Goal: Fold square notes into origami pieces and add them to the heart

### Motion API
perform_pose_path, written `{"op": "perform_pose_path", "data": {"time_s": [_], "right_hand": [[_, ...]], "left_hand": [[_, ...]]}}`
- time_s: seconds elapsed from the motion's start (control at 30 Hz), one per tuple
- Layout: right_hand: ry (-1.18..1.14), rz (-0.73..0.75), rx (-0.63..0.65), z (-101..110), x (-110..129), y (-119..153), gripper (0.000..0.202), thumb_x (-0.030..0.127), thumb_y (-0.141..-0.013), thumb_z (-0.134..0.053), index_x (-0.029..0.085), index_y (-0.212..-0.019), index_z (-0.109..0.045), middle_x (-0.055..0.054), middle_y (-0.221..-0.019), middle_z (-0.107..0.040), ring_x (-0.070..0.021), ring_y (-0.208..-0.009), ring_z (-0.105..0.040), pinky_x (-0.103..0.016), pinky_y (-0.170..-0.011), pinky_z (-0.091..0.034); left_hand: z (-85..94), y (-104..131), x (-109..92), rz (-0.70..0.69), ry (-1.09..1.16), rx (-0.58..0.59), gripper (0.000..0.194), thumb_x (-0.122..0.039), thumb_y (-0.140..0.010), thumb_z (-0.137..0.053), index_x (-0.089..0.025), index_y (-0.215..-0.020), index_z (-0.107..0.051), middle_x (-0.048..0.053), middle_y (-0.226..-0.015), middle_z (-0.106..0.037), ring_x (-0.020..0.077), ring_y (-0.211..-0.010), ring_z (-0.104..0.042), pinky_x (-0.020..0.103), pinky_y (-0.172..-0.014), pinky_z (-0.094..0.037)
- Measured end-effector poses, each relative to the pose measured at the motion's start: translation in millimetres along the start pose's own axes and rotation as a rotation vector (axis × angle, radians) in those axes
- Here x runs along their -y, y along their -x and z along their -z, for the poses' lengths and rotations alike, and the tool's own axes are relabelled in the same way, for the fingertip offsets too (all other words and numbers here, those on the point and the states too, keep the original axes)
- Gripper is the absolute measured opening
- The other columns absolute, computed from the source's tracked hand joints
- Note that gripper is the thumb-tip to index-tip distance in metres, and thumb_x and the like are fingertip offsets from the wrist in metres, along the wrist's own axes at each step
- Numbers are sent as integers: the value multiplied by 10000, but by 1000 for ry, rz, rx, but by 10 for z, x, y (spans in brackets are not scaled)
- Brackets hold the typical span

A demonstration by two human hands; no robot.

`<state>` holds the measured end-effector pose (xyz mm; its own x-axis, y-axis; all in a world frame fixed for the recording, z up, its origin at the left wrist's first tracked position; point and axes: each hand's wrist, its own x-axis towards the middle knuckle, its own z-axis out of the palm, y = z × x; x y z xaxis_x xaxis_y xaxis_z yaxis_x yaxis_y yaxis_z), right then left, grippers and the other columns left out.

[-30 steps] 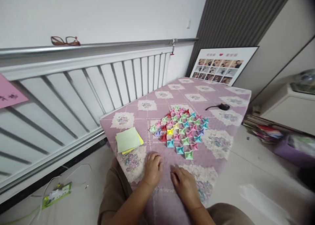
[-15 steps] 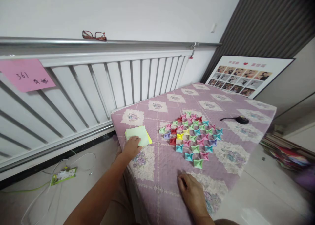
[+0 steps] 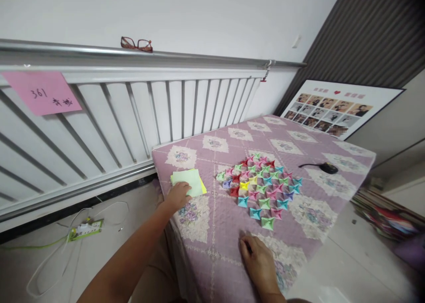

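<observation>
My left hand (image 3: 179, 196) lies on the near part of a small stack of square paper (image 3: 192, 179), pale green on top with yellow showing beneath. Its fingers rest flat on the sheet. Closer to me, my right hand (image 3: 259, 261) rests on the tablecloth, its fingers curled in loosely and nothing visible in them. Beyond it, several folded paper pieces (image 3: 264, 203) in green, pink, blue, red, yellow and purple stand in diagonal rows. They form a rough diamond, apart from both hands.
A purple floral cloth (image 3: 229, 232) covers the table. A black object with a thin tail (image 3: 328, 167) lies right of the folded pieces. The white radiator (image 3: 186, 104) borders the table's left side, with glasses (image 3: 137, 44) above. A photo board (image 3: 375, 95) stands behind. A power strip (image 3: 86, 230) lies on the floor.
The view has shifted slightly, so the scene sits a little differently in the picture. Both hands stay in place on the paper stack and the cloth.
</observation>
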<state>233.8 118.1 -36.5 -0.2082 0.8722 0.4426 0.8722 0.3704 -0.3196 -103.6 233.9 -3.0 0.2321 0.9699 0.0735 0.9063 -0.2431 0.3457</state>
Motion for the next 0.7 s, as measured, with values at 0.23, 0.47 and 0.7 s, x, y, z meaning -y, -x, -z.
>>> {"op": "perform_pose_path", "data": {"time_s": [0.23, 0.47, 0.7], "right_hand": [[-5, -3, -12, -5, 5, 5, 284, 376, -922, -438, 219, -765, -614, -45, -713, -632, -174, -655, -597, -290, -638, -424], [-21, -17, 6, -19, -4, 16, 286, 379, -927, -437, 216, -776, -617, -51, -733, -636, -175, -677, -599, -290, -657, -428], [-34, -18, 9, -25, -15, 22, 251, 351, -922, -459, 216, -774, -610, -39, -725, -627, -175, -672, -592, -294, -660, -416]], "left_hand": [[11, -6, 13, -17, 13, 3, 297, -295, -800, -598, -205, -1080, -638, 78, -1228, -583, 243, -1168, -491, 375, -1040, -361], [14, -31, 30, -22, 25, -5, 270, -278, -808, -562, -199, -1045, -663, 78, -1203, -607, 235, -1130, -524, 361, -1028, -378], [28, -46, 0, -27, 27, -13, 288, -206, -876, -414, -187, -1021, -662, 72, -1122, -650, 196, -1078, -553, 335, -1006, -386]]}}
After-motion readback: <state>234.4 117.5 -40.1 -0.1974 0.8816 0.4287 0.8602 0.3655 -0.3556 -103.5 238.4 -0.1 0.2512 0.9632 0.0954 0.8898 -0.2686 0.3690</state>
